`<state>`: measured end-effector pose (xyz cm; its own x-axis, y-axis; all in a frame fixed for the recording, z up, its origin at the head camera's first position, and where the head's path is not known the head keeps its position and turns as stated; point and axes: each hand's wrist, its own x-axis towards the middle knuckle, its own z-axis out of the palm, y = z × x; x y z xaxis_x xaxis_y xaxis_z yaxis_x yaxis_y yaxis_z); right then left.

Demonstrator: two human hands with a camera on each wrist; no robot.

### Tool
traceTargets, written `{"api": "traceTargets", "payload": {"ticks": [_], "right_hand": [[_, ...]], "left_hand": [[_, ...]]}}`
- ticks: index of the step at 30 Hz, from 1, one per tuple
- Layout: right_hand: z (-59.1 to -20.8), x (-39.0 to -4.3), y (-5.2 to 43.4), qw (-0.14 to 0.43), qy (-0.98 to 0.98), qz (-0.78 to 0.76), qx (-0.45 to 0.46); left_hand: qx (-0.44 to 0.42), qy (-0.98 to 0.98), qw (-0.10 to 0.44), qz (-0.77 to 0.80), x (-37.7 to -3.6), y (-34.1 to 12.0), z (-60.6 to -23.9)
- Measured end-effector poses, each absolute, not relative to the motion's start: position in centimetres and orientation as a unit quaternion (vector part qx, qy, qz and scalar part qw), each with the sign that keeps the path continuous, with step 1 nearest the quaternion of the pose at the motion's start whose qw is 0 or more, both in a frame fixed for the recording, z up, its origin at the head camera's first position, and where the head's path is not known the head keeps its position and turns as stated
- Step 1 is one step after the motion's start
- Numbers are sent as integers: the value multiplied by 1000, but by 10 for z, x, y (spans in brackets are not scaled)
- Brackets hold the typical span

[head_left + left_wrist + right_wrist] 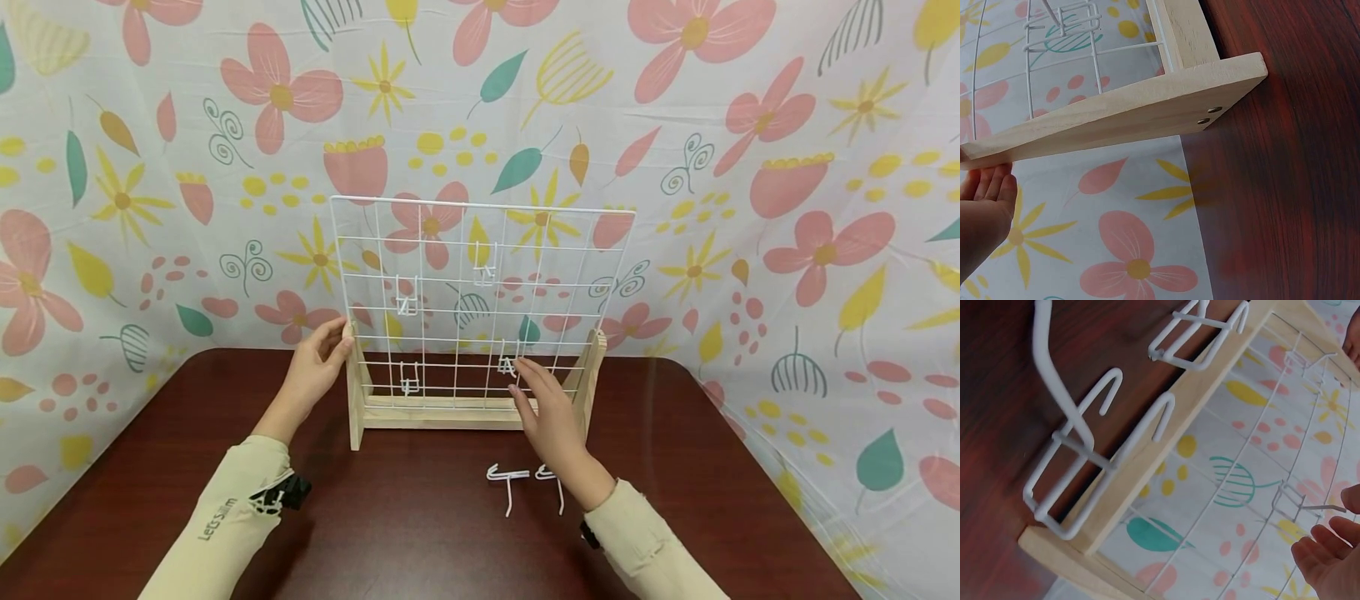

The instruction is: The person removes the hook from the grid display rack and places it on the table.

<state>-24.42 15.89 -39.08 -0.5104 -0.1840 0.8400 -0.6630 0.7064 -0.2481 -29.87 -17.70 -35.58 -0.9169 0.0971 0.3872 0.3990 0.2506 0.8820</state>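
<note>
A white wire grid panel [480, 300] stands upright in a wooden stand [442, 414] on a dark red-brown table [420, 533], in front of a flower-printed cloth backdrop [150, 167].

The person's left hand [318, 367] rests against the left upright of the stand, fingers straight and relaxed — the left wrist view shows the fingertips [991, 184] touching the wooden edge, gripping nothing.

The right hand [547, 412] is raised at the lower right part of the grid, its fingers extended to a white wire hook [507, 364] hanging there. The right wrist view shows the fingers [1329, 550] loosely spread just beside the hook's prong; whether they pinch it cannot be told.

Three more hooks hang on the grid — upper centre [485, 272], left of centre [406, 302], lower left [409, 379]. Two loose hooks [510, 479] lie on the table just in front of the stand, beside the right wrist.
</note>
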Motion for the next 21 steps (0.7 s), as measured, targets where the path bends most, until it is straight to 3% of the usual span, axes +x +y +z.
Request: {"api": "traceTargets", "payload": {"ticks": [21], "right_hand": [[-393, -254, 153, 416, -818, 324, 231]], "left_hand": [[-155, -780, 124, -593, -299, -177, -356]]}}
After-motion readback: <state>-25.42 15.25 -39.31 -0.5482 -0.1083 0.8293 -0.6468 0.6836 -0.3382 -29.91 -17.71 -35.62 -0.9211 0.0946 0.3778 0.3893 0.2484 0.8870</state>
